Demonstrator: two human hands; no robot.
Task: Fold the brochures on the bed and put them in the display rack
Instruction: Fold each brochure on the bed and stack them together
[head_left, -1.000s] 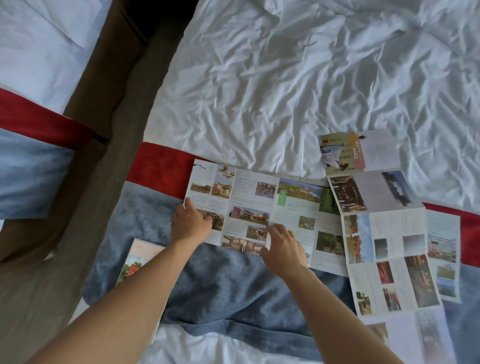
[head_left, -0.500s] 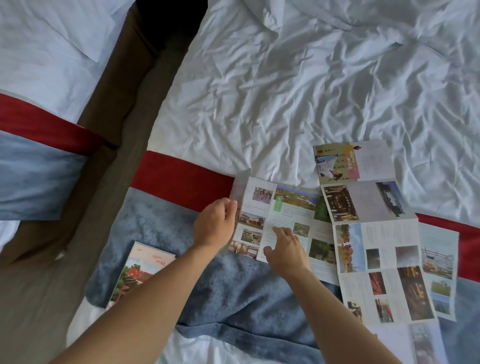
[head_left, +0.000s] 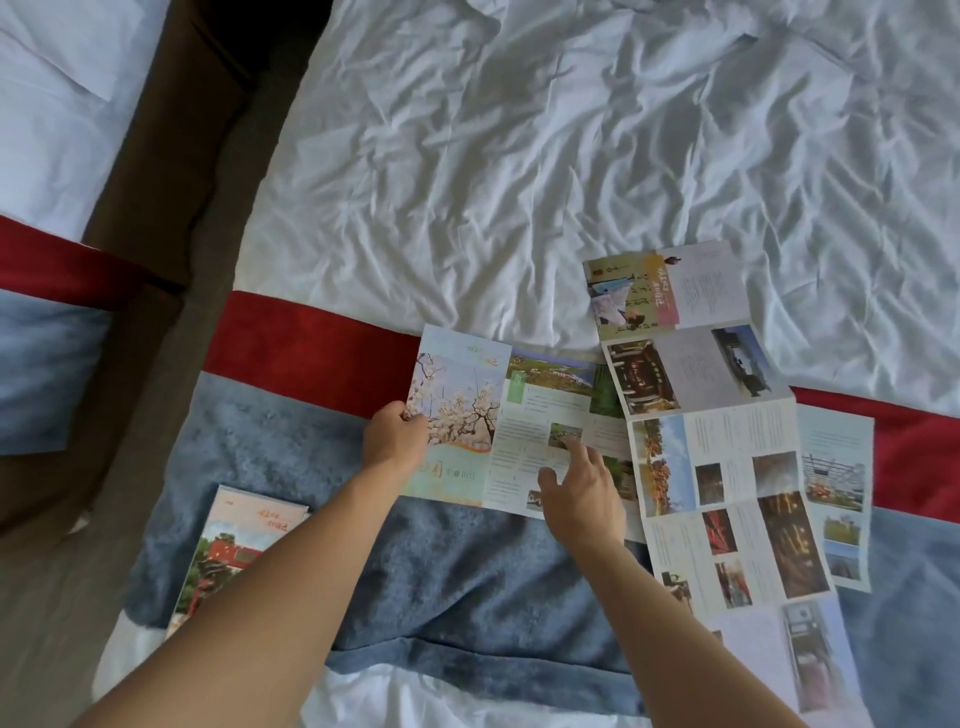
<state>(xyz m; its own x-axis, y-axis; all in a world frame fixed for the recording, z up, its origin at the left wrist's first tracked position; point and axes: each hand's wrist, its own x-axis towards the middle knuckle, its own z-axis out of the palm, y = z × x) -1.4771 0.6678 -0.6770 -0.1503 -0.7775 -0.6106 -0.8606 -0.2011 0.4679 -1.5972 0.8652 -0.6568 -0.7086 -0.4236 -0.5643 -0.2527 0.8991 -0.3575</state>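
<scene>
Paper brochure under both hands

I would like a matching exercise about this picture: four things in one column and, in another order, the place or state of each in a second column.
Things
1. left hand
2. right hand
3. closed booklet
4. long unfolded brochure

Places or states
A. lies on the blue blanket, partly hidden by the left forearm
B. grips the left edge of the blossom-cover brochure
C. stretches flat along the right side of the bed
D. rests with spread fingers on the inner page of the blossom-cover brochure

Pairs: 1-B, 2-D, 3-A, 4-C
</scene>
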